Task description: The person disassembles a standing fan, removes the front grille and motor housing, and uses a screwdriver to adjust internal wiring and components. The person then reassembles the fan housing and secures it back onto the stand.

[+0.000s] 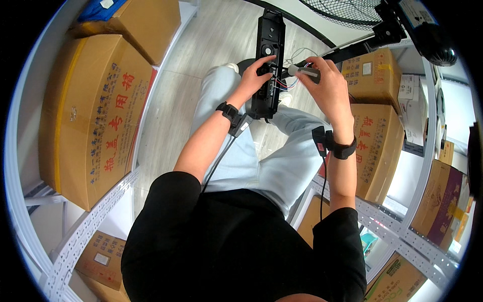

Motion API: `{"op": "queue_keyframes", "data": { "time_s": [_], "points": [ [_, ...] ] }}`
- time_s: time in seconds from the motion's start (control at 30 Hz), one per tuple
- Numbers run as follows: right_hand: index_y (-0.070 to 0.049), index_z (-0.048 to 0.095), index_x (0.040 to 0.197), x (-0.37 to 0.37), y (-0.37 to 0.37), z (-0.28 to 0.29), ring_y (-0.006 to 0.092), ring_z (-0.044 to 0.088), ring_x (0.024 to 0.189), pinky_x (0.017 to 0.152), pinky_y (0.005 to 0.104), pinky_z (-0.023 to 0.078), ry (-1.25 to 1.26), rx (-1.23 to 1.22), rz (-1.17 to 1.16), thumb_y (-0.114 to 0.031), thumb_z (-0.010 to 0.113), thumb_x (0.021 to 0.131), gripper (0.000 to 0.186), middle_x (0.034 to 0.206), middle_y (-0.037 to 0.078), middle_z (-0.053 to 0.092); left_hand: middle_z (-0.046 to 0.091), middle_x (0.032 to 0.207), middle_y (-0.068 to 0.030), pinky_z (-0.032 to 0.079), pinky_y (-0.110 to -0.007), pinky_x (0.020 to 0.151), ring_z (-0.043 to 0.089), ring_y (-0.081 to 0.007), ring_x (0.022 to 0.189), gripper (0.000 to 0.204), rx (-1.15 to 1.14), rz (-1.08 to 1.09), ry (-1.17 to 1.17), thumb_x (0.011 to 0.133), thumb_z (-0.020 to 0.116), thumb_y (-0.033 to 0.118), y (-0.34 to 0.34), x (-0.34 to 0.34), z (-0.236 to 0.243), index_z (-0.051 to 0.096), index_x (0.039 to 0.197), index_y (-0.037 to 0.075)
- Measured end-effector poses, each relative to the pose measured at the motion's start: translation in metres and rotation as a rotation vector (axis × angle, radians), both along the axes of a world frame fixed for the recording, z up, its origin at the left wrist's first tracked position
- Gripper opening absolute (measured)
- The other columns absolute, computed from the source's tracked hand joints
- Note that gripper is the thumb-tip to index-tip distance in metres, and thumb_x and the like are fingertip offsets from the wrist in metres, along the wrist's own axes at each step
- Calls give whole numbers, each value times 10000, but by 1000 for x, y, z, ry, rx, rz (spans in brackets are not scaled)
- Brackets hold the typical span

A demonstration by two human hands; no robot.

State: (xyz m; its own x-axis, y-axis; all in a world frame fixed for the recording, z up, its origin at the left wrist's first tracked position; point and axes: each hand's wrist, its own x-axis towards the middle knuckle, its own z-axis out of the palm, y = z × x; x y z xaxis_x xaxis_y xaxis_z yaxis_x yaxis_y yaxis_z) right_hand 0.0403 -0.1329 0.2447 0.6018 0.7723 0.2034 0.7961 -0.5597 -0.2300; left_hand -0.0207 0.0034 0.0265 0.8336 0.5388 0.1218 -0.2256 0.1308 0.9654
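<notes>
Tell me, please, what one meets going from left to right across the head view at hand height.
Large brown cardboard box, long black plastic housing, thin coloured wires, two-tone grey tool, smaller brown cardboard box, white cardboard box.

red and dark characters (119,98) mark cartons (75,146) on both sides.

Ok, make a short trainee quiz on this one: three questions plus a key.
1. Which hand has its fingers over the long black housing?
2. True or false: thin coloured wires show at the housing's right side in the picture.
3. The right hand holds: (a) a cardboard box, (b) a grey handheld object, (c) a cloth.

Key: 1. The left hand. 2. True. 3. b.
</notes>
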Motion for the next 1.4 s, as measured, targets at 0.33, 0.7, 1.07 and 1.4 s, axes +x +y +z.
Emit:
{"op": "queue_keyframes", "data": {
  "time_s": [0.33, 0.7, 1.07, 1.4],
  "points": [
    [-83, 561, 1181, 9, 2, 1, 412, 668, 856, 739, 458, 551, -26, 23, 5, -201, 750, 841, 406, 1089, 199, 596, 614, 1324, -69, 410, -306, 1055, 551, -166, 1216, 569, 17, -26, 29, 839, 648, -46, 2, -4, 7, 566, 1379, 115],
    [-89, 541, 1225, 11, 12, 2, 409, 671, 860, 732, 445, 548, 58, 5, -39, -225, 746, 850, 448, 992, 213, 640, 657, 1258, -76, 453, -300, 990, 609, -173, 1130, 572, -2, 40, -4, 814, 667, -24, 1, -1, 0, 587, 1356, 142],
    [-116, 568, 1225, 12, 10, -5, 365, 676, 810, 715, 428, 546, -67, 47, -52, -210, 754, 846, 432, 951, 171, 634, 647, 1282, -73, 436, -311, 1012, 598, -186, 1166, 572, 7, 49, -8, 822, 661, -14, 1, -3, 2, 577, 1365, 144],
    [-105, 580, 1192, 12, 16, -2, 369, 684, 815, 710, 435, 551, -121, -62, -130, -298, 721, 886, 388, 935, 197, 658, 643, 1292, -84, 438, -314, 1015, 598, -189, 1164, 576, -37, 47, 4, 826, 660, -18, 1, -2, 6, 571, 1372, 139]
  ]
}}
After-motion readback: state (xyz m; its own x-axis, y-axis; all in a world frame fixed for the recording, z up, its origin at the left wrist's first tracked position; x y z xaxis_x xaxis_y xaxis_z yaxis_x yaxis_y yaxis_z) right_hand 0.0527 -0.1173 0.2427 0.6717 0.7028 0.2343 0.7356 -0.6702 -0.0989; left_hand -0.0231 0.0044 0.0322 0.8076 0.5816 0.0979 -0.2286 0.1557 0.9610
